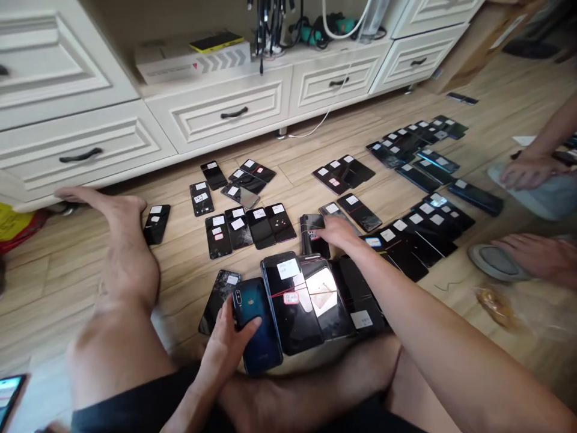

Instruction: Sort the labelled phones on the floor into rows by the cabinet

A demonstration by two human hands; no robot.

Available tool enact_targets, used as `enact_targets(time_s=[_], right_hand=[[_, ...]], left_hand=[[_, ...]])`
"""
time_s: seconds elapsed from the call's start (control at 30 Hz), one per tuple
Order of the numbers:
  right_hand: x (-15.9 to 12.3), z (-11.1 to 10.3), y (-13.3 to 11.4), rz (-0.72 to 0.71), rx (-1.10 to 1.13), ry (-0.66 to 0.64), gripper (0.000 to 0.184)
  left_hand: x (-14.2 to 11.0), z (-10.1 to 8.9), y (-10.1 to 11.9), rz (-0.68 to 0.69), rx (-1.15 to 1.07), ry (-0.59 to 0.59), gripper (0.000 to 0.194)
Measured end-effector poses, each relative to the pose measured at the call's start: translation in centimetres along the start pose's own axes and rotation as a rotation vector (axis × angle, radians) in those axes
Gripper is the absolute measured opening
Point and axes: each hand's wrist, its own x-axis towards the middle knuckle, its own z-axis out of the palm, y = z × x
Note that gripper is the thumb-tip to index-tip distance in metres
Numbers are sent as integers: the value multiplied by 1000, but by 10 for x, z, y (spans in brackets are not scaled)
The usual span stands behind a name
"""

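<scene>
My left hand (229, 337) is closed around a blue-backed smartphone (258, 352), its thumb across the back and its fingers at the left edge. Partly beneath that phone lies a black smartphone with a cracked face (215, 300). My right hand (339, 231) grips the right side of a dark smartphone (310, 243) with a yellowish band around it; the fingertips are partly hidden. Between my hands and my legs lie a large black phone with white and red-edged labels (293, 325), a shiny banded phone (328, 300) and another dark phone (354, 285).
Rows of labelled phones (240, 228) cover the wooden floor (274, 159), more to the right (419, 231). A white cabinet (225, 111) stands behind them. At the right are another person's hand (525, 174) and slippered foot (518, 255), with a clear plastic bag (536, 313) nearby.
</scene>
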Motion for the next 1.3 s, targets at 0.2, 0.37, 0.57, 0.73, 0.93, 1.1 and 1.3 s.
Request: enact_targets(time_s=[0.2,0.37,0.57,0.73,0.93,1.1,1.3], right_hand=[[-104,-20,-4,-253,558,148,42],[-209,-7,34,-211,737,-333,40],[-258,61,48,-134,726,-827,53],[-261,155,25,-104,773,-493,62],[-279,212,-3,-42,754,-29,59],[-303,200,-42,-150,755,36,35],[-327,179,-71,-509,600,-89,35]], left_hand=[[-19,0,7,-149,-311,-44,53],[-24,-7,15,-155,-401,1,42],[-31,-17,13,-287,-773,-91,48],[-35,-25,-2,-424,-974,-163,52],[-45,-34,-8,-441,-1041,-217,53],[-58,-42,-6,-410,-1125,-176,54],[-78,-63,-20,-568,-1349,-297,61]])
